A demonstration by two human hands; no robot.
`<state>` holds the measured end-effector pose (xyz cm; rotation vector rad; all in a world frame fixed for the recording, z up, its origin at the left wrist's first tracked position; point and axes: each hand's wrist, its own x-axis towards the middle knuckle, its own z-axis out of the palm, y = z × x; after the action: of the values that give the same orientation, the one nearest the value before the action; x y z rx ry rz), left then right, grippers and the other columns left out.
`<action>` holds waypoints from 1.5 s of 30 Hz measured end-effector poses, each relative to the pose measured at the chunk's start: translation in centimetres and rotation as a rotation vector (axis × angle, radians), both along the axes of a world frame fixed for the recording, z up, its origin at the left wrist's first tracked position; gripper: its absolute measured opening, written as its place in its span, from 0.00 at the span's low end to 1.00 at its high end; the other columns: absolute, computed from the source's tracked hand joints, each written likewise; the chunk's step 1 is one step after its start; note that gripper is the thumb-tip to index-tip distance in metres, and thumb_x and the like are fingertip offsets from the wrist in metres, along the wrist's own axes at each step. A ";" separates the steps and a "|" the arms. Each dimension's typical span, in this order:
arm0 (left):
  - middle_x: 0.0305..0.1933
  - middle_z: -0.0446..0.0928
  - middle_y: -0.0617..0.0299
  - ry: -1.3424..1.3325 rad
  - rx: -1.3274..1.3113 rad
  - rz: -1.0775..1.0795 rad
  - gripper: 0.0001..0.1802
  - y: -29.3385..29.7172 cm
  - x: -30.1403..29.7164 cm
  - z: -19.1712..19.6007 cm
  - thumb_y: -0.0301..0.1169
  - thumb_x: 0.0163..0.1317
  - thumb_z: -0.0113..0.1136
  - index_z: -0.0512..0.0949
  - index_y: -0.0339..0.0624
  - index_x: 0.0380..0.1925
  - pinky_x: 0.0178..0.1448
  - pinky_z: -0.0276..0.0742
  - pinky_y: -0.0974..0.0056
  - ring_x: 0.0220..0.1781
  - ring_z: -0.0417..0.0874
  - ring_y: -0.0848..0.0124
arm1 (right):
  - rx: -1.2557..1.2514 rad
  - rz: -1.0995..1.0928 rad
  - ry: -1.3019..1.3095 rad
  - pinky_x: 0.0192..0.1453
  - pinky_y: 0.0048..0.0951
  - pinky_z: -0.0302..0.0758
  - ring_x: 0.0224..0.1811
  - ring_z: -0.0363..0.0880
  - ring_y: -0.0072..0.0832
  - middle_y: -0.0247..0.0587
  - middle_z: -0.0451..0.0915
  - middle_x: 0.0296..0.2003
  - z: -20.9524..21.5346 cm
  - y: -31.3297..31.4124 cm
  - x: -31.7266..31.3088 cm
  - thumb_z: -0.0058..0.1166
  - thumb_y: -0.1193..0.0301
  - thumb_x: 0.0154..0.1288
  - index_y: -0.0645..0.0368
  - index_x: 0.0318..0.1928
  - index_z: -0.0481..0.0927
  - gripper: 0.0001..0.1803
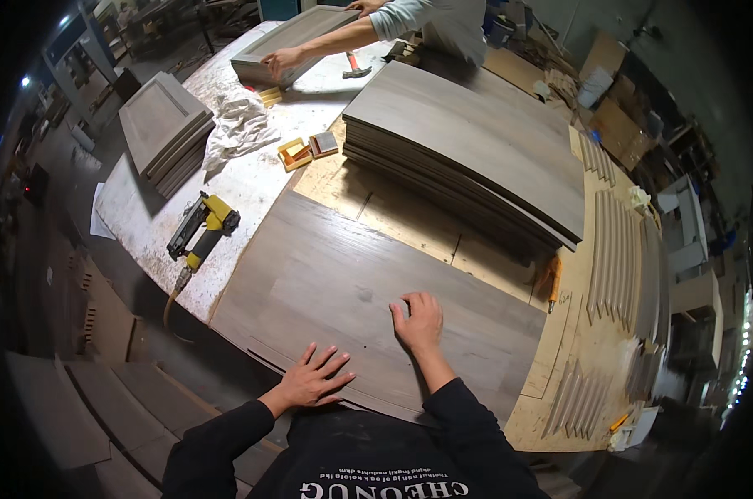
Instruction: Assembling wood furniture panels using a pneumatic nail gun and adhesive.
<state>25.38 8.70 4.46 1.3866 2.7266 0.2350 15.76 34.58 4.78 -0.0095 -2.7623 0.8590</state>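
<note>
A wide grey wood-grain panel (343, 274) lies flat on the bench in front of me. My left hand (314, 378) rests on its near edge, fingers spread. Farther in on the same panel is my right hand (418, 318), its fingers curved and touching the surface, thumb apart; nothing shows in its grasp. A small dark spot marks the panel between the two hands. Beyond the panel rises a thick stack of similar panels (468, 137). Left of the panel, a yellow and black nail gun (203, 229) with an air hose lies on the white cloth-like bench top.
A co-worker's hand (285, 62) holds a framed door (289, 41) at the far side, beside a hammer (355, 66). More framed doors (164, 125) are piled at the left, near a crumpled rag (239, 129). Thin wood strips (613, 258) and an orange-handled tool (553, 283) lie right.
</note>
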 end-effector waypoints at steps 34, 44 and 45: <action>0.47 0.71 0.56 -0.882 1.623 1.686 0.37 1.8 6.1 0.2 0.26 0.56 0.62 0.57 0.30 0.64 0.43 0.77 0.68 0.42 0.76 0.73 | -0.075 0.173 -0.141 0.41 0.36 0.72 0.36 0.77 0.38 0.41 0.78 0.30 -1.2 -6.3 -4.9 0.58 0.64 0.55 0.54 0.32 0.83 0.08; 0.54 0.70 0.49 -0.864 1.629 1.789 0.38 2.3 5.4 1.4 0.27 0.53 0.63 0.59 0.29 0.63 0.37 0.76 0.70 0.39 0.78 0.72 | -0.131 0.110 -0.036 0.41 0.35 0.73 0.35 0.77 0.37 0.39 0.77 0.30 -1.6 -7.6 -4.7 0.57 0.65 0.56 0.54 0.30 0.83 0.07; 0.54 0.70 0.49 -0.866 1.623 1.783 0.38 2.3 5.3 1.5 0.27 0.53 0.63 0.59 0.29 0.63 0.37 0.76 0.70 0.39 0.78 0.72 | -0.123 0.104 -0.017 0.40 0.35 0.73 0.35 0.76 0.37 0.39 0.77 0.30 -1.6 -7.5 -4.7 0.57 0.65 0.56 0.54 0.30 0.82 0.07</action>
<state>30.69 11.02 5.99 -1.4885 1.5876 2.3403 11.06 27.11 3.19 0.1060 -2.7417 1.0590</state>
